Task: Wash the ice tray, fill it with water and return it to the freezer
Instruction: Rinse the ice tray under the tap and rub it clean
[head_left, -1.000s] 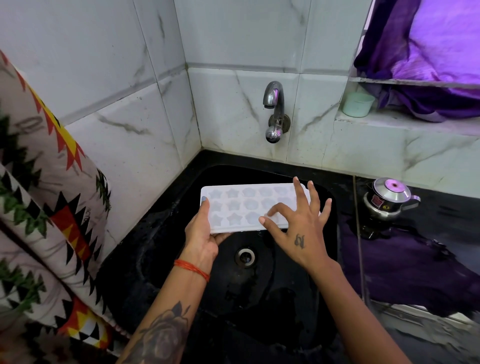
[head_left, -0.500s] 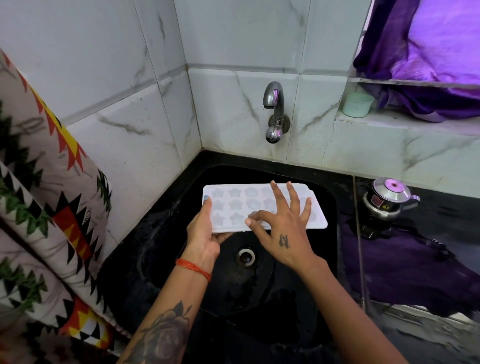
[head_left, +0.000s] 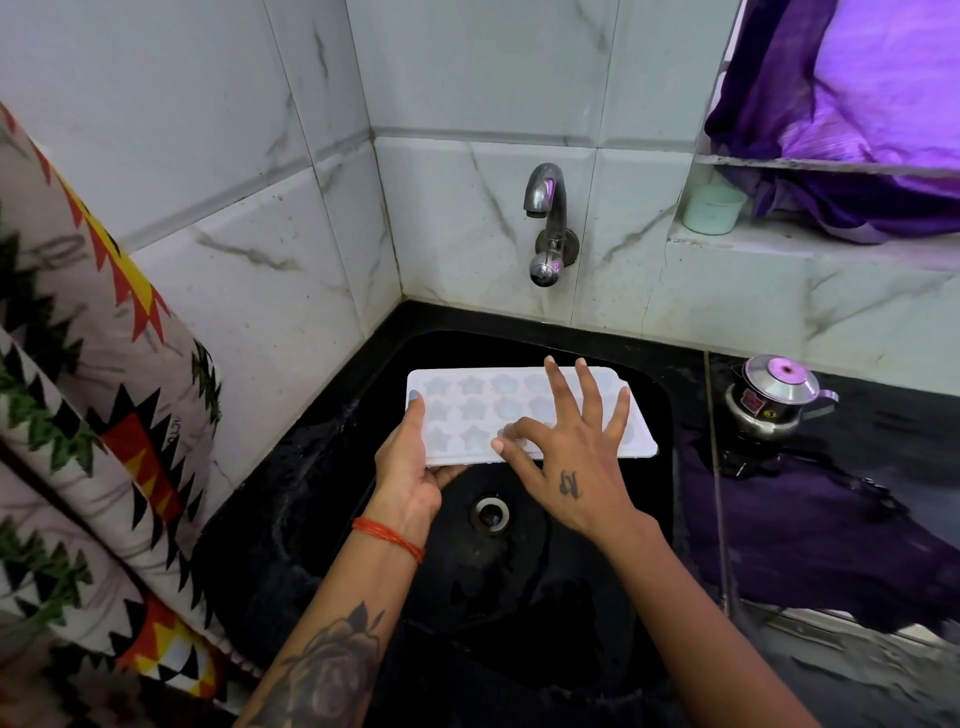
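Note:
A white ice tray (head_left: 483, 400) with star and heart shaped cells is held level over the black sink (head_left: 561, 613). My left hand (head_left: 410, 467) grips its near left corner, thumb on top. My right hand (head_left: 566, 457) rests on the tray's middle with fingers spread, thumb and forefinger touching the near cells. The right part of the tray is partly hidden under that hand. A chrome tap (head_left: 545, 223) juts from the tiled wall above the tray; no water runs from it.
The drain (head_left: 489, 514) lies just below the tray. A small steel kettle (head_left: 774, 400) stands on the black counter at right, beside a dark purple cloth (head_left: 810, 535). A pale green cup (head_left: 714, 208) sits on the ledge. Patterned fabric (head_left: 78, 415) hangs at left.
My right hand has slid leftwards across the tray, from its right end to its middle. The tray and my left hand have stayed almost still.

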